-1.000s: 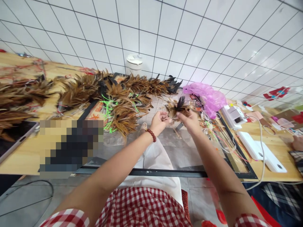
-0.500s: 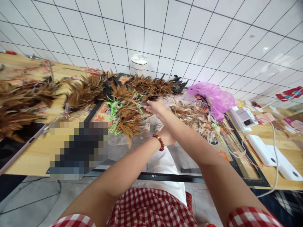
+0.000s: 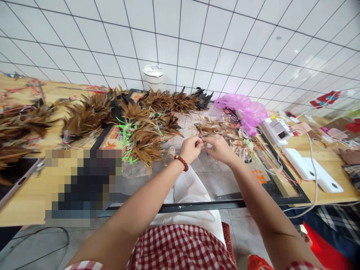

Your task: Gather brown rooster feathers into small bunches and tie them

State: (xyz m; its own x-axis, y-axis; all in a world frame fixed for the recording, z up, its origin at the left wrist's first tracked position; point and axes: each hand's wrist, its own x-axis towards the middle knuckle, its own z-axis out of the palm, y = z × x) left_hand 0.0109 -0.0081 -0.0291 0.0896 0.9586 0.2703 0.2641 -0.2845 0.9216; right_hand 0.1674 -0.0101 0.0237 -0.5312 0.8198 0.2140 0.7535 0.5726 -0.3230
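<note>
My left hand point(image 3: 191, 149), with a red bead bracelet on its wrist, and my right hand point(image 3: 218, 147) meet over the glass table top point(image 3: 213, 180). Both are pinched at the fingertips on something thin between them that I cannot make out. Just beyond them lies a loose heap of small brown feathers point(image 3: 218, 129). Tied bunches of brown feathers point(image 3: 146, 125) with green ties lie to the left of my hands.
A white lidded cup point(image 3: 153, 76) stands by the tiled wall. A pink plastic bag point(image 3: 244, 111), white boxes point(image 3: 311, 172) and cables lie at the right. More feather bunches point(image 3: 22, 123) cover the wooden bench on the left. Another person's hand point(image 3: 348, 155) shows at far right.
My right hand laid the feather bunch on the pile at the left and came back. Both hands now meet pinched near the loose feathers.
</note>
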